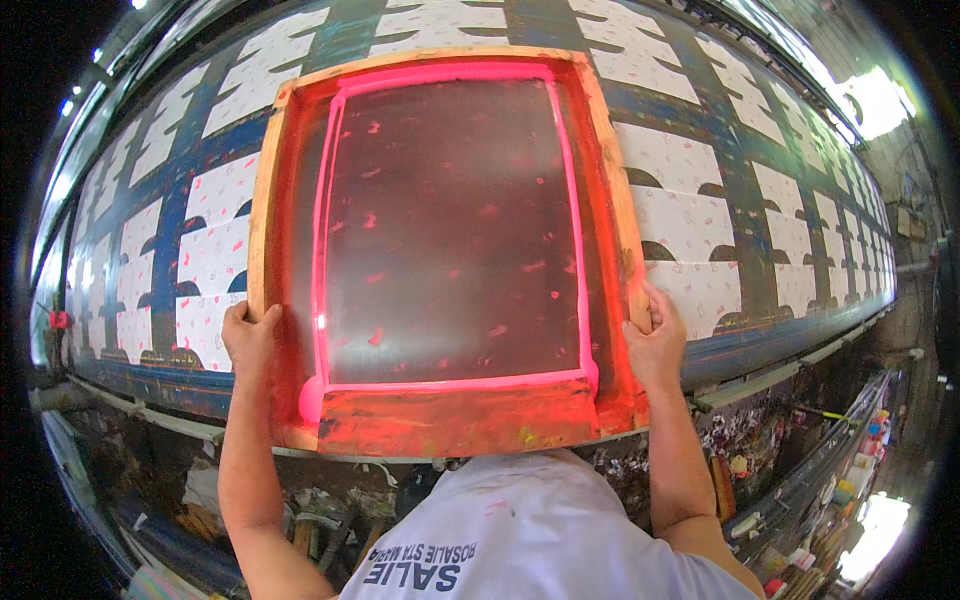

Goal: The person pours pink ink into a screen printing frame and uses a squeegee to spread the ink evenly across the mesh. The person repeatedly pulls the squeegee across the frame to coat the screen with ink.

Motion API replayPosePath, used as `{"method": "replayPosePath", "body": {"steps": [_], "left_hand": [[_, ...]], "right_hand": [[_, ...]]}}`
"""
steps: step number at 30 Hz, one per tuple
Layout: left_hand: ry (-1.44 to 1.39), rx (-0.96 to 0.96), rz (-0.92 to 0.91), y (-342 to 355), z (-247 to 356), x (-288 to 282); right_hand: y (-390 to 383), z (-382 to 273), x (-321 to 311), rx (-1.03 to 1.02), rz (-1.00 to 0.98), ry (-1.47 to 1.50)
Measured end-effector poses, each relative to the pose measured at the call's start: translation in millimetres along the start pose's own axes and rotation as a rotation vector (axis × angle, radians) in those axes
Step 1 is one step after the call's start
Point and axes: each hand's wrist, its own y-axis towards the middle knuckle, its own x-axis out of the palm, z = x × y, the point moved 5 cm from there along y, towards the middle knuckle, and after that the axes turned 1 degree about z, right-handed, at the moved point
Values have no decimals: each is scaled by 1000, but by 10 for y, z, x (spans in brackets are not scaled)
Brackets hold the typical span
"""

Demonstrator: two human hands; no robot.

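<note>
- The wooden frame point(263, 200), bearing a dark screen point(450, 240), lies at the centre over the surface point(740, 180), its near end at six o'clock beside the shirt point(520, 520).
- The left grip point(252, 335), at eight o'clock on the frame, is closed about the side bar, thumb uppermost.
- The right grip point(658, 338), at four o'clock, is likewise closed about the opposite bar.
- Done, as judged: white pieces point(215, 250) at nine o'clock bear bold pink patches; pink ink point(450, 73) borders the screen.
- Left, as judged: paler pieces point(690, 220) at three o'clock show only faint marks, so bold pink seems not yet applied there.
- Hidden: whatever lies beneath the frame; whether it rests or is lifted cannot be told.
- Cut off: pieces at twelve o'clock.
- Hard to make out: clutter point(750, 440) at four o'clock and marks on the farthest rows.
</note>
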Motion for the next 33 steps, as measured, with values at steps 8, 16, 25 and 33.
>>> {"method": "replayPosePath", "body": {"steps": [8,16,25,33], "left_hand": [[-70,-25,-128,10,310,-18],[-157,54,-64,-603,1423,452],[-189,80,32,-1633,2696,1319],[-143,91,61,-2315,3456,1719]], "right_hand": [[188,-266,-529,-156,92,-65],[695,614,-1233,-173,200,-36],[1232,2015,-2300,-50,213,-33],[1507,2729,-2960,46,173,76]]}}
